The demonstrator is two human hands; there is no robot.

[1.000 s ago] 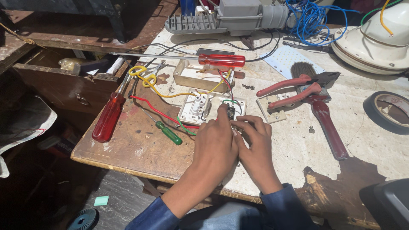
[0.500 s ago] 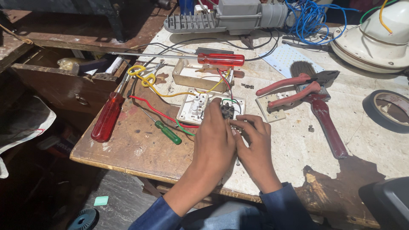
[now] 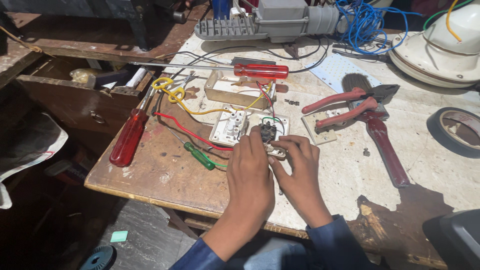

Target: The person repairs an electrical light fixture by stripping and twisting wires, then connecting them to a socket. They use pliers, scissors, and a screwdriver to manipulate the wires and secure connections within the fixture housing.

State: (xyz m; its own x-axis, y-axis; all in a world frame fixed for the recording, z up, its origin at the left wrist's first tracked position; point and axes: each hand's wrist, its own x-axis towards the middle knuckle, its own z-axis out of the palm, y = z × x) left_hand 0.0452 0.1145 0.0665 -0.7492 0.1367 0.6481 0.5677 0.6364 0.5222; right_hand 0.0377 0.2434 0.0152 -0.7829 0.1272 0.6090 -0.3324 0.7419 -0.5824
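Head view, both hands on switch plate, wired.

A worn wooden table holds many tools. A big red screwdriver lies near its left edge, and a small green one lies beside it. A white switch plate sits in the middle (wires run from it). Red pliers lie to the right, maybe on a paintbrush. A tape roll rests far right.
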